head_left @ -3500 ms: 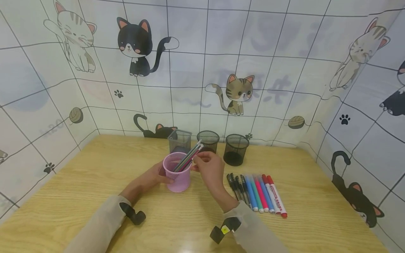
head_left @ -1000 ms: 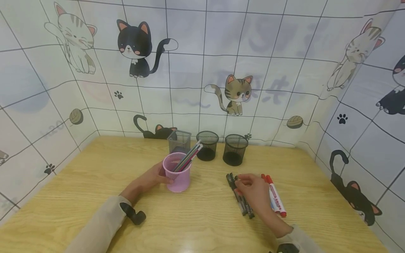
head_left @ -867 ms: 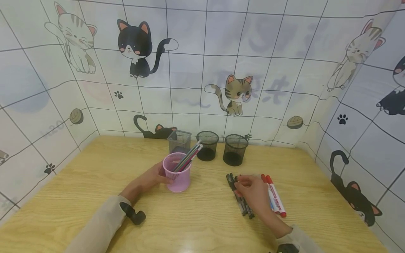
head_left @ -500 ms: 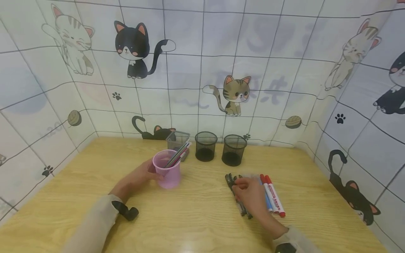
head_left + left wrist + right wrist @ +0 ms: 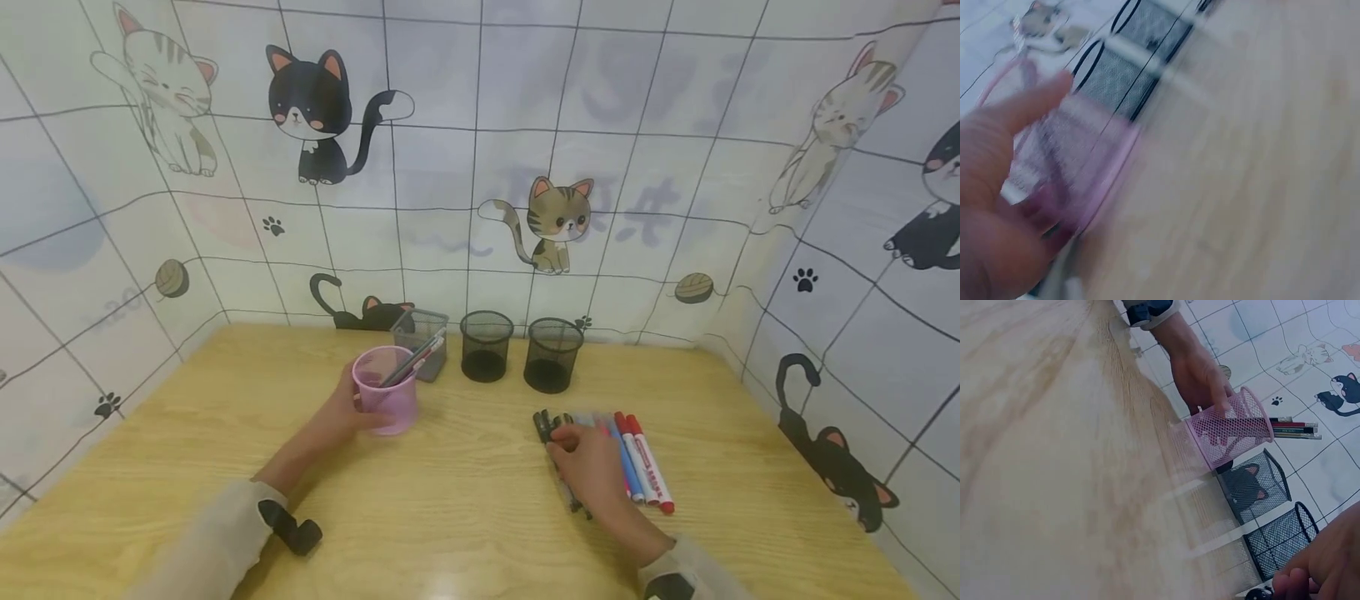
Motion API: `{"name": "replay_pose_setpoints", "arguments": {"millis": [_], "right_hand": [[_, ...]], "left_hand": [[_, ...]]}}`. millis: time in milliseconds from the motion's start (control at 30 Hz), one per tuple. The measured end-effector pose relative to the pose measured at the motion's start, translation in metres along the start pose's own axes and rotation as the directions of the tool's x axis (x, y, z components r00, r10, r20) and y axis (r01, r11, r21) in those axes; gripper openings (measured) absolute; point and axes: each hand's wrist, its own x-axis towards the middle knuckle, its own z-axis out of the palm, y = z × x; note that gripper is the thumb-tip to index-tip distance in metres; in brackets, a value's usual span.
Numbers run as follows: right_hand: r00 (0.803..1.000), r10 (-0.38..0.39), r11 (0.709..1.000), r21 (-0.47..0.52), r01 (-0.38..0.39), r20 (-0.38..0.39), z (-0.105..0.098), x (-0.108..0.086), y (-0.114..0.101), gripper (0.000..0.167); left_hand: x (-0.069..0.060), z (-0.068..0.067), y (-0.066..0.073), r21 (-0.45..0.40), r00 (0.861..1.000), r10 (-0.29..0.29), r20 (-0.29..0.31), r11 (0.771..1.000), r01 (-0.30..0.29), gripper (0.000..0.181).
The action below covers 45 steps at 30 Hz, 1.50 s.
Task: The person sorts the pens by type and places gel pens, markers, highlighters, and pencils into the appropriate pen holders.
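Note:
My left hand (image 5: 343, 410) grips a pink mesh pen holder (image 5: 394, 410), thumb and fingers round its side. Several pencils (image 5: 417, 360) lean out of it to the right. The left wrist view is blurred, but the pink mesh shows between thumb and fingers. My right hand (image 5: 596, 468) is bent over a row of pens on the table, its thumb and forefinger at the black pens (image 5: 542, 425). Its fingertips are hidden, so a hold on a pen cannot be confirmed. Right of it lie a blue marker (image 5: 632, 467) and red-capped white markers (image 5: 654, 468); other coloured markers are partly covered.
Along the back of the wooden table (image 5: 450, 517) stand a grey square mesh holder (image 5: 435, 363) and two round black mesh holders, one in the middle (image 5: 485, 342) and one at the right (image 5: 550, 367). A cat-patterned covering (image 5: 442, 167) rises behind and at both sides.
The right hand has left the pencils and come over the pen row, where it shifts only slightly. Lately the left hand has moved the pink holder left and farther back.

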Motion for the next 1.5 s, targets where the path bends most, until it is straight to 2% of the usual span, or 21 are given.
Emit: {"name": "replay_pose_setpoints", "arguments": {"millis": [100, 200, 333, 467, 600, 667, 700, 767, 833, 867, 900, 933, 967, 1000, 1067, 1100, 1167, 1200, 1333, 1400, 1500], "right_hand": [[0.999, -0.038, 0.998, -0.059, 0.037, -0.014, 0.003, 0.001, 0.003, 0.009], [0.998, -0.058, 0.992, -0.113, 0.056, -0.020, 0.005, 0.001, 0.005, 0.009], [0.997, -0.071, 0.983, -0.171, 0.072, 0.010, 0.005, 0.002, 0.002, 0.012], [0.996, -0.075, 0.977, -0.198, 0.084, 0.052, 0.005, 0.004, -0.003, 0.016], [0.994, -0.089, 0.969, -0.225, 0.099, 0.057, 0.006, 0.005, -0.004, 0.020], [0.995, -0.087, 0.969, -0.229, 0.097, 0.056, 0.006, 0.003, -0.003, 0.023], [0.995, -0.089, 0.967, -0.237, 0.098, 0.052, 0.005, 0.002, -0.003, 0.024], [0.996, -0.081, 0.965, -0.247, 0.088, 0.037, 0.005, -0.001, -0.002, 0.027], [0.997, -0.071, 0.964, -0.256, 0.070, 0.008, 0.005, -0.004, -0.002, 0.029], [0.998, -0.068, 0.964, -0.259, 0.063, -0.008, 0.005, -0.006, -0.001, 0.030], [0.998, -0.059, 0.964, -0.262, 0.051, -0.024, 0.006, -0.007, 0.000, 0.031], [0.998, -0.051, 0.965, -0.259, 0.040, -0.037, 0.006, -0.009, 0.001, 0.032], [0.998, -0.045, 0.966, -0.256, 0.031, -0.051, 0.007, -0.010, 0.001, 0.033], [0.997, -0.041, 0.967, -0.253, 0.025, -0.060, 0.007, -0.011, 0.002, 0.034], [0.997, -0.034, 0.969, -0.248, 0.015, -0.072, 0.007, -0.013, 0.004, 0.034], [0.997, -0.030, 0.968, -0.249, 0.010, -0.075, 0.008, -0.014, 0.004, 0.035], [0.996, -0.031, 0.967, -0.254, 0.010, -0.081, 0.009, -0.014, 0.005, 0.034], [0.996, -0.032, 0.966, -0.258, 0.010, -0.082, 0.009, -0.013, 0.005, 0.034], [0.995, -0.047, 0.961, -0.277, 0.021, -0.086, 0.010, -0.011, 0.007, 0.031], [0.995, -0.054, 0.960, -0.279, 0.029, -0.081, 0.010, -0.011, 0.007, 0.028], [0.996, -0.060, 0.959, -0.281, 0.040, -0.064, 0.009, -0.010, 0.007, 0.025]], "left_hand": [[0.003, 0.011, 0.000, 0.009, 0.994, 0.015, -0.108, 1.000, -0.014, 0.099], [0.005, 0.011, -0.001, 0.030, 0.988, 0.013, -0.151, 1.000, -0.008, 0.093], [0.008, 0.000, -0.005, 0.057, 0.985, -0.023, -0.172, 0.998, 0.034, 0.086], [0.011, -0.017, -0.010, 0.078, 0.971, -0.053, -0.233, 0.994, 0.073, 0.084], [0.020, -0.030, -0.015, -0.005, 0.952, -0.077, -0.296, 0.997, 0.079, 0.086], [0.025, -0.034, -0.017, -0.101, 0.948, -0.091, -0.305, 0.993, 0.063, 0.085], [0.027, -0.036, -0.018, -0.122, 0.944, -0.094, -0.315, 0.991, 0.058, 0.084], [0.031, -0.040, -0.019, -0.136, 0.938, -0.103, -0.332, 0.989, 0.060, 0.083], [0.035, -0.043, -0.021, -0.104, 0.926, -0.124, -0.356, 0.990, 0.093, 0.082], [0.036, -0.045, -0.021, -0.075, 0.916, -0.139, -0.375, 0.990, 0.119, 0.083], [0.038, -0.046, -0.021, -0.014, 0.900, -0.149, -0.409, 0.988, 0.157, 0.086], [0.039, -0.046, -0.021, 0.008, 0.886, -0.165, -0.433, 0.982, 0.187, 0.087], [0.039, -0.046, -0.020, 0.026, 0.865, -0.185, -0.467, 0.975, 0.222, 0.089], [0.040, -0.045, -0.019, 0.061, 0.837, -0.195, -0.512, 0.963, 0.262, 0.090], [0.039, -0.039, -0.015, 0.062, 0.780, -0.227, -0.583, 0.945, 0.322, 0.086], [0.038, -0.035, -0.013, 0.066, 0.757, -0.234, -0.610, 0.937, 0.342, 0.081], [0.037, -0.026, -0.007, 0.054, 0.728, -0.252, -0.638, 0.928, 0.368, 0.070], [0.036, -0.022, -0.005, 0.052, 0.727, -0.260, -0.635, 0.925, 0.376, 0.065], [0.036, -0.009, 0.003, 0.059, 0.771, -0.259, -0.581, 0.932, 0.358, 0.050], [0.037, -0.006, 0.004, 0.074, 0.782, -0.246, -0.573, 0.934, 0.349, 0.044], [0.040, -0.004, 0.005, 0.078, 0.781, -0.237, -0.577, 0.937, 0.341, 0.038]]}}
